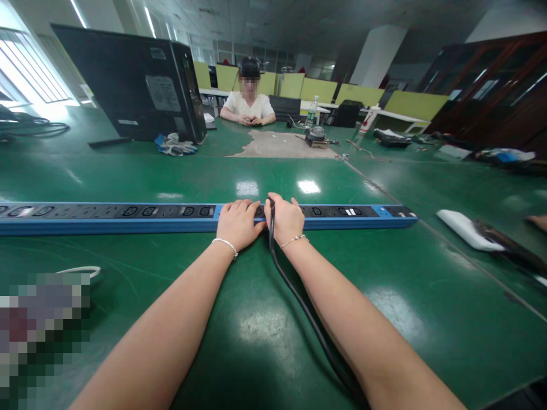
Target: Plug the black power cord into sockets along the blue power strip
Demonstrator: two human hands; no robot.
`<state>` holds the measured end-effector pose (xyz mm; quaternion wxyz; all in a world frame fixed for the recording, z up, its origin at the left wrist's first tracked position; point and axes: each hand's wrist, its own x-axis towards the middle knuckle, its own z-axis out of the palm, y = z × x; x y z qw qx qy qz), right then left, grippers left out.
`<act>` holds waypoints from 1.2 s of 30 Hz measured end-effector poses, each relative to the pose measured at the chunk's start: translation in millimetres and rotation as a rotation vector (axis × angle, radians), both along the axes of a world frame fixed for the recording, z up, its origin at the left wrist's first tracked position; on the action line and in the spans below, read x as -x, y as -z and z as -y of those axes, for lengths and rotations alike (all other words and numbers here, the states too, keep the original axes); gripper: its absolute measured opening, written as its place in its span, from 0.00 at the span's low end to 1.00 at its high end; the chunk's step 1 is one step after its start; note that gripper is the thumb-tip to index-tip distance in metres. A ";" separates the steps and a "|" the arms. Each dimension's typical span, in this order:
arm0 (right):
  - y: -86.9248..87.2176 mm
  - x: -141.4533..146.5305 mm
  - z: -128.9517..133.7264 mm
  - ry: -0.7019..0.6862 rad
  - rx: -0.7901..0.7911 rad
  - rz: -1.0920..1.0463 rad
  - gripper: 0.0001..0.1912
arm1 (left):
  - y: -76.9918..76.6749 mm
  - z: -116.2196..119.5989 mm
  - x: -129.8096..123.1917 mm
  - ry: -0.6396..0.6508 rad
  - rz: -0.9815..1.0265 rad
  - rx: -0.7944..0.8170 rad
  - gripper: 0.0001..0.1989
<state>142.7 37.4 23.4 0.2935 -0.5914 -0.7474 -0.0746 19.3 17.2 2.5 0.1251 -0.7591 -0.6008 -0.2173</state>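
A long blue power strip (pixel 188 226) with a row of black sockets lies across the green table. My left hand (pixel 239 223) is laid over the strip near its middle, fingers on top and thumb along the front side, gripping it. Close beside it, my right hand (pixel 287 219) is closed around the end of a black power cord (pixel 294 287), right at the sockets. The plug itself is hidden by my fingers, so I cannot tell how far it sits in a socket. From there the cord runs down toward me under my right forearm.
Behind the strip stand a black computer case (pixel 141 85) and a pair of work gloves (pixel 175 144). Opposite me sits a person (pixel 248 105). A white and black object (pixel 470 230) lies at right, a blurred-out item (pixel 43 313) at left. Further back is a bottle (pixel 312 111).
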 end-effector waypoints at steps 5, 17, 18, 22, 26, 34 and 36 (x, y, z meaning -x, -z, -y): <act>2.0 2.9 2.6 0.009 -0.006 -0.050 0.17 | -1.5 0.5 -1.0 -0.010 0.006 0.025 0.23; 24.5 -4.8 5.7 -0.105 -0.089 -0.180 0.18 | 0.1 -0.4 -0.2 -0.004 0.021 0.025 0.24; 26.1 -7.7 7.0 -0.120 -0.087 -0.157 0.19 | 0.2 -0.4 -0.2 -0.004 0.021 0.027 0.24; 27.1 -21.9 11.5 -0.216 -0.053 -0.075 0.23 | 0.3 -0.1 0.1 0.002 0.018 0.022 0.26; 26.6 -32.5 12.5 -0.296 0.000 -0.016 0.27 | -1.8 1.2 -1.7 0.019 0.039 -0.006 0.30; 40.7 -32.1 14.9 -0.289 -0.019 -0.023 0.35 | -3.4 -2.0 -11.6 0.174 0.100 0.008 0.23; 42.1 -31.2 15.3 -0.268 -0.027 -0.011 0.35 | -4.1 -2.8 -14.2 0.153 0.114 0.007 0.22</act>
